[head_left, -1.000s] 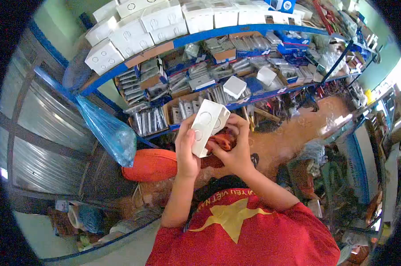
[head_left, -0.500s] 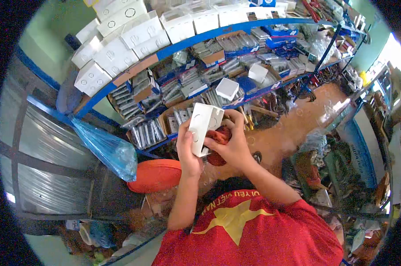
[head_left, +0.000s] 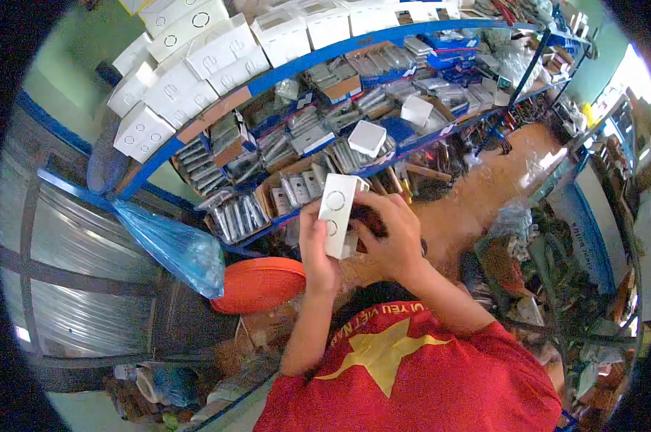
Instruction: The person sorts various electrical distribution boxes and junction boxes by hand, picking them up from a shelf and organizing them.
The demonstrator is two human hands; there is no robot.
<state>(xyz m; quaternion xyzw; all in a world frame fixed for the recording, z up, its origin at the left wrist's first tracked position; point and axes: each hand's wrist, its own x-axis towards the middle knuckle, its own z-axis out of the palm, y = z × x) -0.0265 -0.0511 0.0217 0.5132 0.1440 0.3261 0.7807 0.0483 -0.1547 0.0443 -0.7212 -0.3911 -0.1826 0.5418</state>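
A white rectangular box [head_left: 336, 213] with round knockout marks is held upright before my chest. My left hand [head_left: 318, 252] grips its left side, with the thumb along the near face. My right hand [head_left: 395, 234] is at the box's right side, fingers curled round a dark red cloth-like thing partly hidden in the palm; whether the fingertips touch the box is hard to see.
Ahead stands a blue shelf [head_left: 296, 70] with white boxes [head_left: 188, 86] on top and packaged parts below. A blue plastic bag [head_left: 178, 248] hangs at the left, beside a red basin [head_left: 260, 284]. Clutter lies at the right.
The white box has turned so that its marked face shows more squarely. My right hand has moved slightly right, and less of the red thing shows. The view has shifted a little.
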